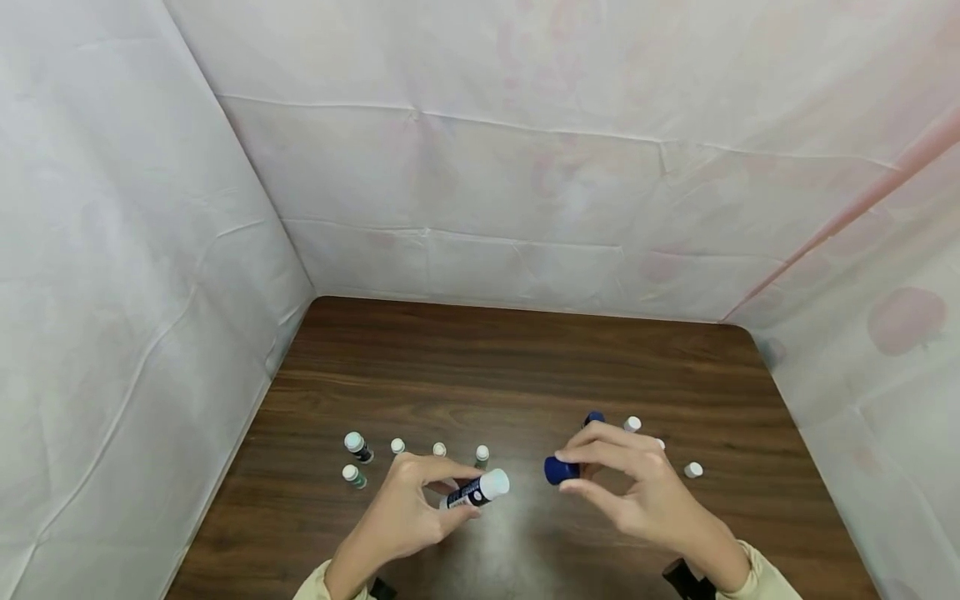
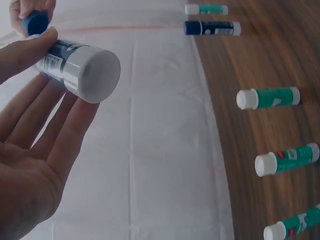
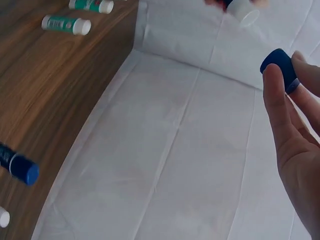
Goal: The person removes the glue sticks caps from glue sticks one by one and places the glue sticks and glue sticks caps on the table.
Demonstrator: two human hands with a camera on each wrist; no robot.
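My left hand (image 1: 411,507) grips a glue stick (image 1: 467,495) between thumb and fingers. It has a dark blue label and white ends, and lies tilted with one white end toward the right. Across from it, my right hand (image 1: 641,479) pinches a blue cap (image 1: 558,471) in its fingertips, apart from the stick. In the left wrist view the glue stick (image 2: 75,70) shows its broad white end up close. The cap (image 3: 280,67) sits between thumb and fingers in the right wrist view.
Upright on the brown wooden table (image 1: 480,358), left of centre, stand a dark-labelled glue stick (image 1: 358,447), a green one (image 1: 354,476) and several more. To the right are a blue-capped stick (image 1: 594,417) and several white-capped ones (image 1: 693,470). White sheets (image 1: 480,183) wall the table.
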